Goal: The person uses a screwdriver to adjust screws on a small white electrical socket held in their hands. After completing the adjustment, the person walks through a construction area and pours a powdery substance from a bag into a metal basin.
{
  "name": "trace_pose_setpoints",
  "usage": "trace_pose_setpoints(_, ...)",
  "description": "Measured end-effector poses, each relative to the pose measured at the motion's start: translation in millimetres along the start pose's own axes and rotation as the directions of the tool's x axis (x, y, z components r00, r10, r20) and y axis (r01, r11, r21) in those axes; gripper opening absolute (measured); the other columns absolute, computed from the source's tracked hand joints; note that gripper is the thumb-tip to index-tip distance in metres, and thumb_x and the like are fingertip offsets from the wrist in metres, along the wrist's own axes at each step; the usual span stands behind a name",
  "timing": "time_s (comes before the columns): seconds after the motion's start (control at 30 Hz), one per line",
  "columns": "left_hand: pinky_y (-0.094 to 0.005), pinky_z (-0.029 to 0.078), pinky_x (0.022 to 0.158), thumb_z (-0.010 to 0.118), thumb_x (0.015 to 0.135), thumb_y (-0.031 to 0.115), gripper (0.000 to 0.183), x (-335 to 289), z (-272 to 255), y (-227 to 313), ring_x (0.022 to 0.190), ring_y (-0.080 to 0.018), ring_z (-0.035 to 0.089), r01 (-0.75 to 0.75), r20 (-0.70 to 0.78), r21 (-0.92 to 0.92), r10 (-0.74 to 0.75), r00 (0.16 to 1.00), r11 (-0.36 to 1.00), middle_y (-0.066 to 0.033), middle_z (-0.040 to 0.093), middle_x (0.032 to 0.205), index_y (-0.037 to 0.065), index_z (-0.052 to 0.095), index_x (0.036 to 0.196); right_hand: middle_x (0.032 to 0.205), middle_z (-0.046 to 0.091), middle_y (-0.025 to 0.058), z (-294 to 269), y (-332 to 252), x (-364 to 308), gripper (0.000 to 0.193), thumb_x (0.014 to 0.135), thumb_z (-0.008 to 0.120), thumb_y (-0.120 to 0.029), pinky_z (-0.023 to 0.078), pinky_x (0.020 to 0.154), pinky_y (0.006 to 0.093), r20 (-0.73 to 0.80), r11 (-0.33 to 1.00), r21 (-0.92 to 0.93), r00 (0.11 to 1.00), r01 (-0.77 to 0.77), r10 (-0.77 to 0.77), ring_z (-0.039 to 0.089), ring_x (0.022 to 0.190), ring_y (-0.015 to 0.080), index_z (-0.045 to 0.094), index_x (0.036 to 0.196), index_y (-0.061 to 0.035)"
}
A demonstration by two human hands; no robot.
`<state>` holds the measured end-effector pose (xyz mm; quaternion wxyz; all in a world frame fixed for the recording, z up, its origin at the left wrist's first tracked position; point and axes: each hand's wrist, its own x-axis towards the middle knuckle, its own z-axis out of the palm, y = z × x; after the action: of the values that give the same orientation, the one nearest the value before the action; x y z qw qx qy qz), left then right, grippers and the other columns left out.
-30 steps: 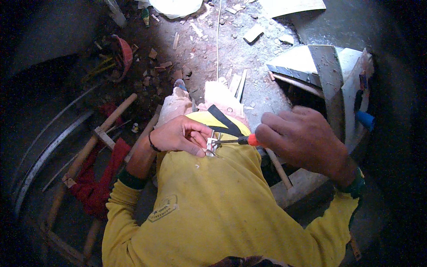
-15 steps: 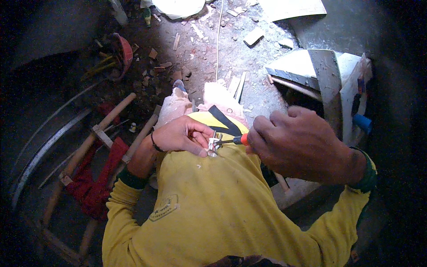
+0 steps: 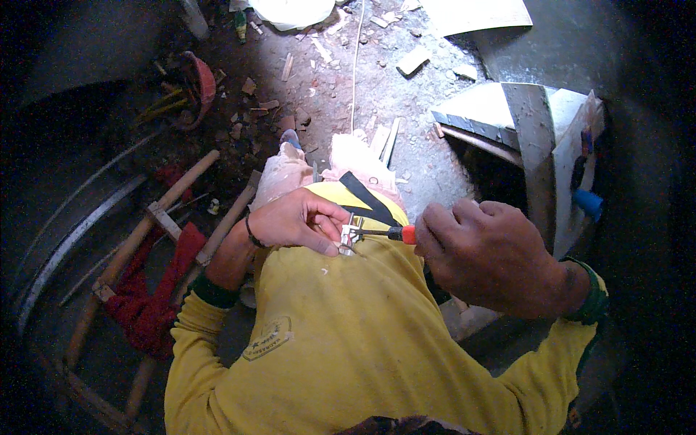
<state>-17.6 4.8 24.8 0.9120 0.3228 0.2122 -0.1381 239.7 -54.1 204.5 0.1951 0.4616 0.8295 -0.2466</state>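
Observation:
In front of my yellow shirt, my left hand (image 3: 293, 221) pinches a small white fitting with metal parts (image 3: 348, 238) between thumb and fingers. It looks like an electrical switch or socket piece, though its exact kind is too small to make out. My right hand (image 3: 500, 257) is closed around the red and black handle of a screwdriver (image 3: 397, 233). The thin shank points left, and its tip meets the right side of the white fitting. My fingers hide most of the handle.
A wooden ladder with red cloth (image 3: 156, 304) over it lies at the left. Beyond it is a broken red container (image 3: 203, 83) holding sticks. Rubble and a pale cable (image 3: 357, 72) are on the floor ahead. White boards (image 3: 533, 130) and a blue cylinder (image 3: 588, 205) are at the right.
My right hand has moved a little to the right and down and has turned. The screwdriver lies more level, with more of its shank showing. My left hand and the fitting have stayed nearly still.

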Motion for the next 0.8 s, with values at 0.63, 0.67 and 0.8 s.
trace_pose_setpoints(0.63,-0.0236,0.055,0.081,0.078,0.077,-0.007,0.05,3,-8,0,0.09,-0.0122,0.069,0.014,0.024,-0.007,-0.014,1.0,1.0,-0.013,0.073,0.103,-0.008,0.059,0.124,0.081,0.051,0.0019,-1,5,15,0.012,0.083,0.061,-0.023,0.043,0.051,0.0321,-0.186,0.99,-0.101,0.976,0.096,-0.113,0.055,0.069,0.0142,0.059,0.087,-0.0118)
trace_pose_setpoints(0.67,-0.0235,0.055,0.081,0.078,0.077,-0.007,0.05,3,-8,0,0.09,-0.0121,0.069,0.017,0.028,-0.018,-0.017,0.999,1.0,-0.013,0.073,0.103,-0.008,0.059,0.124,0.081,0.051,0.0017,-2,7,16,0.012,0.083,0.06,-0.023,0.042,0.052,0.0324,-0.136,0.983,-0.146,0.983,0.107,-0.127,0.055,0.069,0.0143,0.059,0.087,-0.0117)
trace_pose_setpoints(0.8,-0.0232,0.055,0.08,0.078,0.077,-0.007,0.05,3,-9,-2,0.089,-0.0117,0.069,0.024,0.036,-0.021,-0.023,0.999,1.0,-0.0126,0.073,0.103,-0.008,0.059,0.123,0.08,0.05,0.0013,1,-2,17,0.013,0.082,0.06,-0.024,0.038,0.058,0.0326,-0.112,0.997,-0.07,0.993,0.016,-0.024,0.054,0.068,0.0151,0.058,0.086,-0.0116)
